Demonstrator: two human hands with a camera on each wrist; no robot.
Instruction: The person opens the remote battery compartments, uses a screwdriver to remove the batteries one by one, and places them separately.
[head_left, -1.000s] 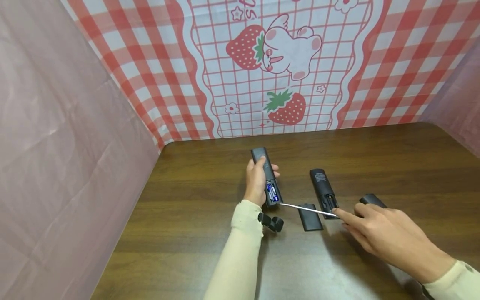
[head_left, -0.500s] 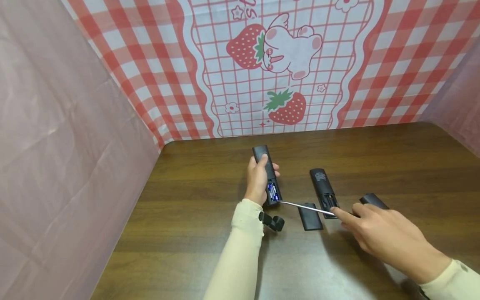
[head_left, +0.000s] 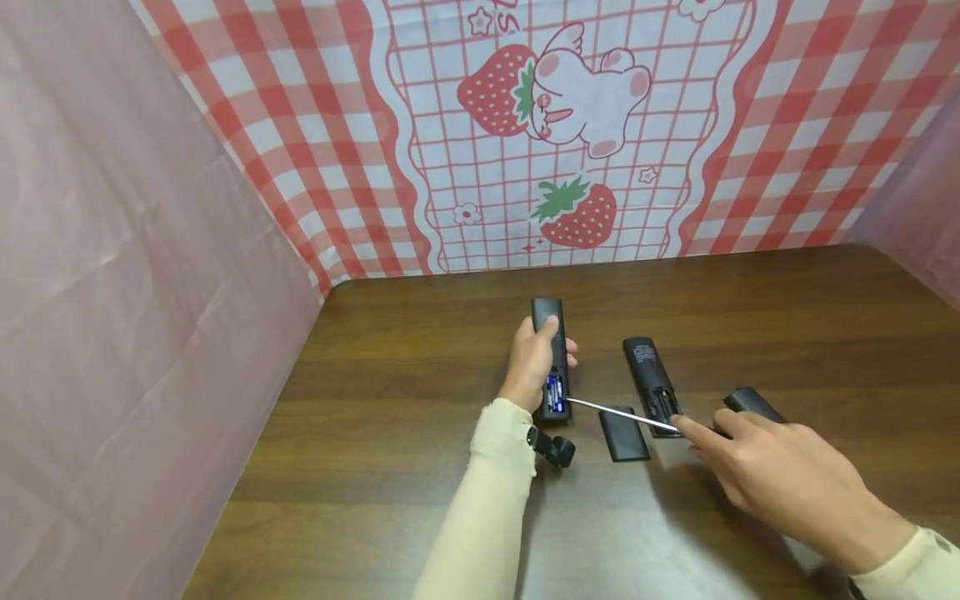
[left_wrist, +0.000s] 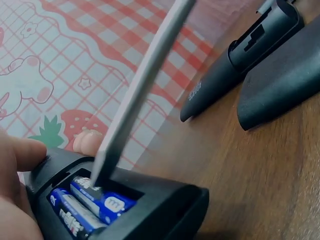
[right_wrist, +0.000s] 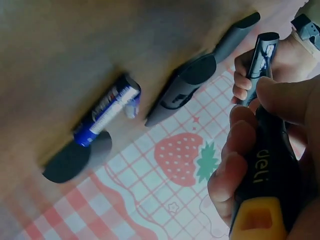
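My left hand point(head_left: 528, 362) grips a black remote control point(head_left: 557, 337), back side up, thumb lying along it. Its uncovered battery compartment holds two blue batteries point(left_wrist: 82, 207). In my right hand point(head_left: 795, 475) is a screwdriver point(right_wrist: 262, 165) with a black and yellow handle. The flat metal shaft point(left_wrist: 140, 90) reaches across to the compartment, where its tip meets the far battery in the left wrist view. A second remote point(head_left: 651, 383) lies on the table with its battery compartment uncovered. Beside it lies a black battery cover point(head_left: 624, 435).
Another black piece point(head_left: 752, 404) lies partly behind my right hand. Loose blue batteries point(right_wrist: 105, 112) lie near it in the right wrist view. The wooden table point(head_left: 360, 433) ends at a red-and-white checked cloth point(head_left: 315, 142); a pink cloth point(head_left: 150, 292) hangs at the left.
My left hand and the remote have moved a little right, and the remote has turned straighter. The screwdriver tip has shifted from the remote's near end up to the batteries.
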